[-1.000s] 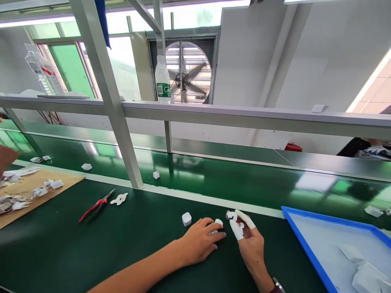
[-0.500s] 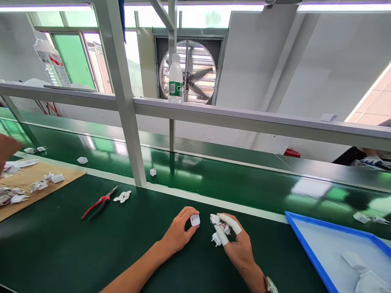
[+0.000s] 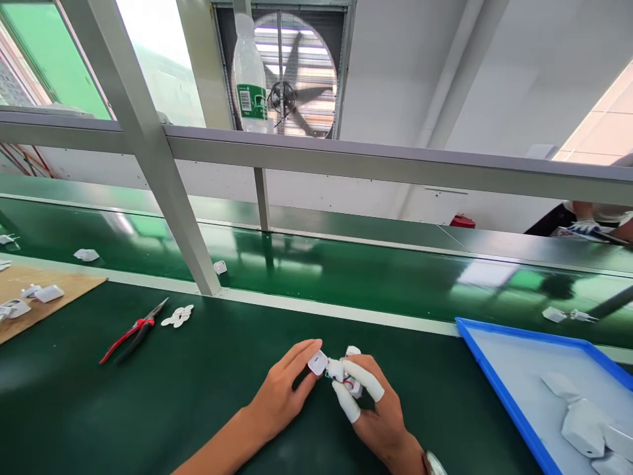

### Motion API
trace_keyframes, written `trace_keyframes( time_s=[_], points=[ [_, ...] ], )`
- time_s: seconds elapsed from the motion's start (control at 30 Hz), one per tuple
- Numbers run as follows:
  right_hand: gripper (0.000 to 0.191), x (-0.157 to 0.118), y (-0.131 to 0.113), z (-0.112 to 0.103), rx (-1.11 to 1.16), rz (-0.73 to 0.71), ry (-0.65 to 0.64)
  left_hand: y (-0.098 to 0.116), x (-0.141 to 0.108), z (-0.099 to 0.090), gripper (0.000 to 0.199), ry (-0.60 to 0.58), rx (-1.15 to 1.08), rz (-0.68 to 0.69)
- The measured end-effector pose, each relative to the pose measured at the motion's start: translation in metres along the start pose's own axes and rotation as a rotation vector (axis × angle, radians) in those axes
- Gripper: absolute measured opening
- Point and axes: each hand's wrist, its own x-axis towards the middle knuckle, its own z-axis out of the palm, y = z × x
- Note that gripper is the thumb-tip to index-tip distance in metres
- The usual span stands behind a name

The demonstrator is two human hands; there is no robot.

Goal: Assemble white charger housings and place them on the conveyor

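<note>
Between thumb and fingertips, my left hand (image 3: 288, 384) pinches a small white square housing (image 3: 318, 363). My right hand (image 3: 378, 402), with white covers on its thumb and index finger, holds a white plug part (image 3: 336, 370) with small wires showing. The part's left end meets the housing or lies right beside it. More white pieces (image 3: 353, 385) are partly hidden under the right fingers.
Red-and-black pliers (image 3: 134, 331) and flat white pieces (image 3: 178, 316) lie on the green mat. A blue-rimmed tray (image 3: 504, 407) with white housings is at right, a brown board (image 3: 74, 290) at left. White pieces lie on the green belt (image 3: 346, 270) beyond a metal post (image 3: 163, 178).
My hands have come together, bringing the housing and the plug part from apart to meeting or nearly so. The whole view has shifted, with the post and pliers further left.
</note>
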Motion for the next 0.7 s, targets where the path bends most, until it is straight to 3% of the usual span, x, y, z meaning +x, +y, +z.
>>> trace_keyframes(
  time_s=[0.13, 0.7],
  points=[
    [0.056, 0.0009, -0.0081, 0.0007, -0.053, -0.088, -0.018, 0.0011, -0.0017, 0.0027, 0.045, 0.09, 0.032, 0.086],
    [0.056, -0.0085, -0.0078, 0.0023, -0.211, -0.069, -0.099, 0.0068, -0.0028, 0.0, 0.047, 0.04, 0.05, 0.158]
  ],
)
